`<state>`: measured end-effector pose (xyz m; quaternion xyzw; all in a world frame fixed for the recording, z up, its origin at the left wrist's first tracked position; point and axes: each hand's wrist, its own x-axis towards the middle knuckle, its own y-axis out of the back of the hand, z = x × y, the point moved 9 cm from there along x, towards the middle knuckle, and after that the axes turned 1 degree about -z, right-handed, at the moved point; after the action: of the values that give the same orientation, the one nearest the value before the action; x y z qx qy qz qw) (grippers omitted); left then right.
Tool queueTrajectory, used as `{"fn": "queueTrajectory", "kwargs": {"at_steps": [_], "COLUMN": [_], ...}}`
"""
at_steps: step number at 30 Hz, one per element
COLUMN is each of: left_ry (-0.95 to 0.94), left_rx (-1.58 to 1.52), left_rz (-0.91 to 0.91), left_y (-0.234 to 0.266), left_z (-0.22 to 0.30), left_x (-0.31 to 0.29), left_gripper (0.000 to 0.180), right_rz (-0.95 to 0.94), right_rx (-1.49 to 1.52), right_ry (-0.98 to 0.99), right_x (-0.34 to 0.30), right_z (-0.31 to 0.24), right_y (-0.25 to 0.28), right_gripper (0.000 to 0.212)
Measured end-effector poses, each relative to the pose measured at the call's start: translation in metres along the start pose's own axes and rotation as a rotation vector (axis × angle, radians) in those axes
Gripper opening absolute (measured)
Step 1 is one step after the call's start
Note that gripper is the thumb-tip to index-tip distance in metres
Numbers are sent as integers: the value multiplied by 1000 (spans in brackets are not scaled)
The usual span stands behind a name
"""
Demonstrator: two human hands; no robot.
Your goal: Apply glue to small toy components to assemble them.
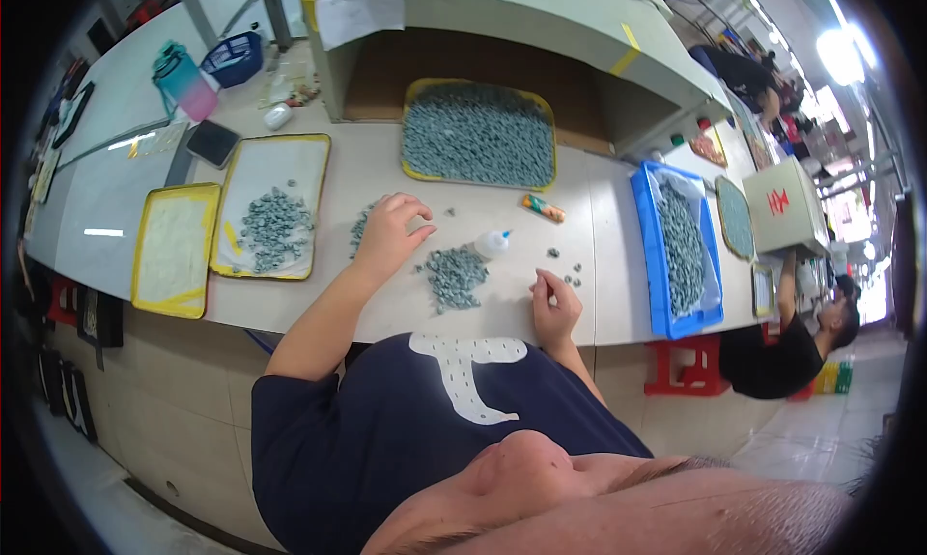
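Note:
My left hand [388, 234] hovers over the table, its thumb and bent fingers apart, with no object visible between them. Partly hidden behind it is a pile of small grey-green pieces [359, 225]. My right hand [557, 309] is close to the table's front edge with its fingers pinched together; whatever they may hold is too small to make out. Between the hands lies another heap of grey-green pieces [454, 283]. A small white squeeze bottle [491, 244] with a blue tip touches the top of that heap. Several loose pieces [576, 267] are scattered beyond my right hand.
A yellow-rimmed tray [413, 169] full of pieces sits under the shelf [463, 14]. Left are a partly filled tray [314, 183], a yellow tray [174, 251] and a phone [211, 143]. An orange-green tube [544, 208] and blue bin [660, 313] lie right. Another person [782, 357] sits beyond.

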<state>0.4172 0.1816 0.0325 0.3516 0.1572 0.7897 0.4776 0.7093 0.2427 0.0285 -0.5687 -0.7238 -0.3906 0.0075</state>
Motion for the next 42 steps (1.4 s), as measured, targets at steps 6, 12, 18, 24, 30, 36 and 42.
{"fn": "queueTrajectory", "kwargs": {"at_steps": [6,12,18,24,30,36,42], "left_ry": [140,249,265,392,410,304,397], "left_rx": [25,298,658,913,935,916,892], "left_rz": [13,174,261,303,156,173,-4], "left_y": [103,259,365,387,379,406,407], "left_z": [-10,-123,-286,-375,-414,-441,-436], "left_x": [26,99,172,218,238,229,244], "left_gripper": [15,18,20,21,26,20,25], "right_rz": [6,86,147,226,189,117,103], "right_rx": [17,23,-3,35,-126,-211,-284], "right_ry": [12,-101,-113,-317,-267,-221,-177], "right_x": [-8,-12,1,0,4,13,13], "right_z": [-25,-26,-17,-22,-15,-26,-22], "right_y": [-9,-12,-42,-75,-107,-131,-128], "right_gripper": [11,12,12,11,10,10,9]}}
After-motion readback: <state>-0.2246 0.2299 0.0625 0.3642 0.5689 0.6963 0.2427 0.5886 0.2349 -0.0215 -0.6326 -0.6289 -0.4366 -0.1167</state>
